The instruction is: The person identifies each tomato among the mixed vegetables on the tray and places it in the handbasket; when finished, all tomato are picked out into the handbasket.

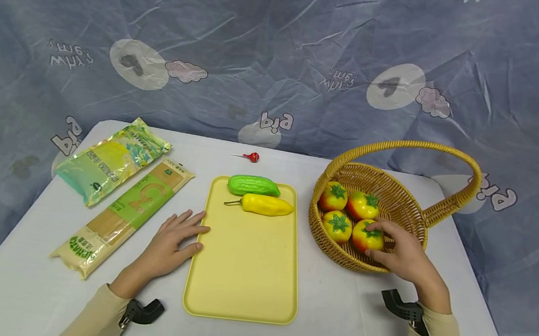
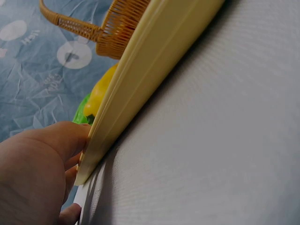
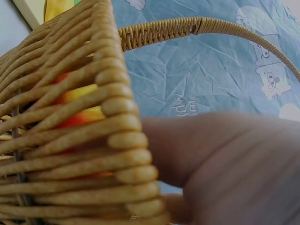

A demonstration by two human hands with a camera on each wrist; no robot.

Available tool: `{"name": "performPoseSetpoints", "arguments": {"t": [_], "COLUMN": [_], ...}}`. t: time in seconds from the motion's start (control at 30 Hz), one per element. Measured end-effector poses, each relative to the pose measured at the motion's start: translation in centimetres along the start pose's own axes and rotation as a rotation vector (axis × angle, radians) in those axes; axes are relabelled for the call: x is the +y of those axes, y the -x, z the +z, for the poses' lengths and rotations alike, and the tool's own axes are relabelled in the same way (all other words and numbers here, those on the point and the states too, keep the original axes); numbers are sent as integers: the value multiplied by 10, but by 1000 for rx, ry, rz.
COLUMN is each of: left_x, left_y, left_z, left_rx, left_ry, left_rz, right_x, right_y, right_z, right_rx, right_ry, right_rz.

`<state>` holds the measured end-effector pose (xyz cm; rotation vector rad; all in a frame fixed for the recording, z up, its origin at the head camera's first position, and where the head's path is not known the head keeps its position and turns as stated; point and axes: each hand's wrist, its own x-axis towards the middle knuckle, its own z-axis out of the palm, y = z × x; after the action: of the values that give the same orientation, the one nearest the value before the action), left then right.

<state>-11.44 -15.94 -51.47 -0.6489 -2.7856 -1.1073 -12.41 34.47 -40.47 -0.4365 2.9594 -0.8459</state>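
My right hand (image 1: 404, 252) reaches into the wicker basket (image 1: 406, 201) and grips the nearest right tomato (image 1: 366, 237), thumb and fingers at its sides. Other red-yellow tomatoes with green leaf tops, such as the front left tomato (image 1: 336, 227), lie in the same basket. In the right wrist view, the basket's weave (image 3: 70, 154) hides most of the fingers. My left hand (image 1: 174, 243) rests with spread fingers at the left rim of a yellow tray (image 1: 243, 275). At the tray's far end lie a green cucumber (image 1: 254, 185) and a yellow pepper (image 1: 267, 205).
Left of the tray lie a long noodle packet (image 1: 121, 218) and a green-yellow bag (image 1: 112, 162). A red lollipop (image 1: 253, 157) lies beyond the tray. The basket's tall handle (image 1: 410, 144) arches over it. A blue printed cloth (image 1: 281, 54) hangs behind the white table (image 1: 332, 317).
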Motion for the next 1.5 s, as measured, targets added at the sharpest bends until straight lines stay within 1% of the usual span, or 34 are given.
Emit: {"name": "performPoseSetpoints", "arguments": {"t": [0.23, 0.5, 0.7, 1.07, 1.37, 1.5], "left_x": [0, 0, 0, -1, -1, -1], "left_y": [0, 0, 0, 0, 0, 0], "left_z": [-1, -2, -3, -2, 1, 1], "left_rx": [0, 4, 6, 9, -1, 4], "left_ry": [0, -4, 2, 0, 2, -1], "left_rz": [0, 6, 8, 5, -1, -2], "right_x": [2, 0, 0, 5, 7, 9], "right_y": [-2, -5, -7, -9, -6, -6], "right_z": [2, 2, 0, -3, -4, -4], "right_rx": [-4, -34, -51, -71, -93, -91], "right_ry": [17, 30, 8, -67, -107, -103], "right_rz": [-5, 33, 48, 24, 115, 147]}}
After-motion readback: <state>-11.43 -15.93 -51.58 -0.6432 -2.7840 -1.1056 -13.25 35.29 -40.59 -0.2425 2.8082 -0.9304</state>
